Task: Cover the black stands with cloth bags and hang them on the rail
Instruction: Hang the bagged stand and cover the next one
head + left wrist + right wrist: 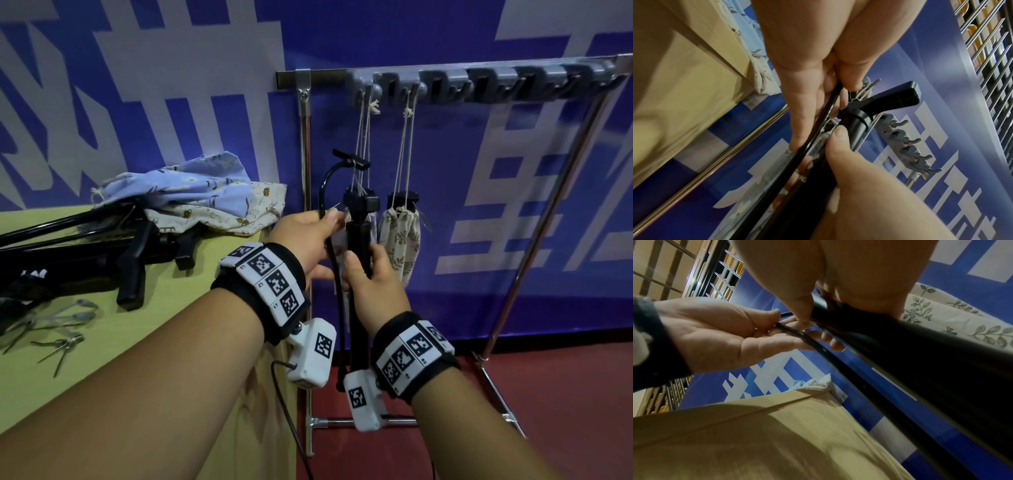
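Note:
I hold a black stand [358, 240] upright in front of the rail [479, 82]. My right hand [368, 274] grips its tube [900, 345] below the handle [900, 97]. My left hand [308, 236] pinches the thin black hose [323, 192] that runs alongside the tube, thumb against fingers [764, 321]. Two stands in cloth bags hang by strings from the rail's grey hooks: a leaf-print one [400, 236] to the right, another mostly hidden behind the held stand. No bag covers the held stand.
The yellow table [171, 308] at left carries more black stands [85, 253], a heap of cloth bags [191, 192] and several metal clips [58, 329]. Free hooks [531, 82] run rightward along the rail. The rack's metal legs [305, 240] stand on a red floor.

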A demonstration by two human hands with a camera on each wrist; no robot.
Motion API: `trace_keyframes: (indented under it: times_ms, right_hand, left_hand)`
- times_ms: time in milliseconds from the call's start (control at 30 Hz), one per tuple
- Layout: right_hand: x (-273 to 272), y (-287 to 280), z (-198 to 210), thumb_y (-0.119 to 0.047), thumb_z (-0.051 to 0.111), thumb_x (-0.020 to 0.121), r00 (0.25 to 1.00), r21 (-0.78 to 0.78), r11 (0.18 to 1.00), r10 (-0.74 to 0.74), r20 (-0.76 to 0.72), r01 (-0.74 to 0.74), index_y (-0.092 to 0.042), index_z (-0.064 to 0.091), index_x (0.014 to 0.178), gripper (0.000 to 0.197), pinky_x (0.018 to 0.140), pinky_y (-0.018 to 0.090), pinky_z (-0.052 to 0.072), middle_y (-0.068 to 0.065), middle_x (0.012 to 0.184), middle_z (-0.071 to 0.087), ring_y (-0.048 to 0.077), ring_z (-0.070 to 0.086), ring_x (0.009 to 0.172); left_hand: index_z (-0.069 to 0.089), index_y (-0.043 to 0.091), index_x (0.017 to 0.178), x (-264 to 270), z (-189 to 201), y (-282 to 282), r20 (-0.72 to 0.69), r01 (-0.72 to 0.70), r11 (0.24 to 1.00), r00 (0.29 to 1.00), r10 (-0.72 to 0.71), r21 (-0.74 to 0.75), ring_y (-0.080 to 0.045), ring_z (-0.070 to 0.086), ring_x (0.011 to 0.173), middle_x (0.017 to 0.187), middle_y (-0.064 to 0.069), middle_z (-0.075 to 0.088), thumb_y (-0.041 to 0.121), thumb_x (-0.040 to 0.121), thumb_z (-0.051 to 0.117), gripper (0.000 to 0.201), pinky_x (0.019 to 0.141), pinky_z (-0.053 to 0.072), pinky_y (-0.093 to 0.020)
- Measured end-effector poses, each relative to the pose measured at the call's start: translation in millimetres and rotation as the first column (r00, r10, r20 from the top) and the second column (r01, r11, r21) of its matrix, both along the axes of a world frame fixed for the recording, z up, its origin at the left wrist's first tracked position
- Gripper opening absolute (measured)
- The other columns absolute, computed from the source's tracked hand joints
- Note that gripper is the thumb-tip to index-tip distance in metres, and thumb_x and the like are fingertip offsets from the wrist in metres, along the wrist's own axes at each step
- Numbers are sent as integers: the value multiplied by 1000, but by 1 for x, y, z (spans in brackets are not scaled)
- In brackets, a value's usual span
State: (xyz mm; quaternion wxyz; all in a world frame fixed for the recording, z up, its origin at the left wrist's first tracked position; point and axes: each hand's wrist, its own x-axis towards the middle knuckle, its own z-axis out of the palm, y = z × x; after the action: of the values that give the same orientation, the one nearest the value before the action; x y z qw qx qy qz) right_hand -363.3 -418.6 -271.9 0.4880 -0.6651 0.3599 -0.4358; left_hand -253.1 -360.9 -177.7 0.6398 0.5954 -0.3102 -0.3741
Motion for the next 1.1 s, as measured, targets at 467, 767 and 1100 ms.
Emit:
trace_keyframes:
  times_ms: [467,767,1100]
  right_hand:
    - [-10,4,22,-23,82,94,944,145,975,119,308,-171,-31,68,120,30,73,26,64,6,107,79,16,78,81]
    - [-6,-4,12,-40,54,111,952,226,971,3,306,-76,-13,69,118,32,76,42,61,7,92,79,22,73,82]
    - [-12,2,24,-44,61,106,960,113,987,77,268,-111,-27,57,126,26,65,40,61,4,107,75,15,72,67]
  left_hand:
    - [71,14,109,5,2,1,-99,-20,999,995,23,29,-32,74,84,105,-10,75,24,108,53,20,67,59,-67]
    - [63,20,123,2,-1,-3,-41,26,1000,999,-26,4,-29,76,100,115,-1,76,27,110,48,21,75,60,-64]
    - [69,22,123,0,5,2,-20,39,999,999,-40,-9,-29,76,99,114,-2,78,25,109,53,22,58,60,-48]
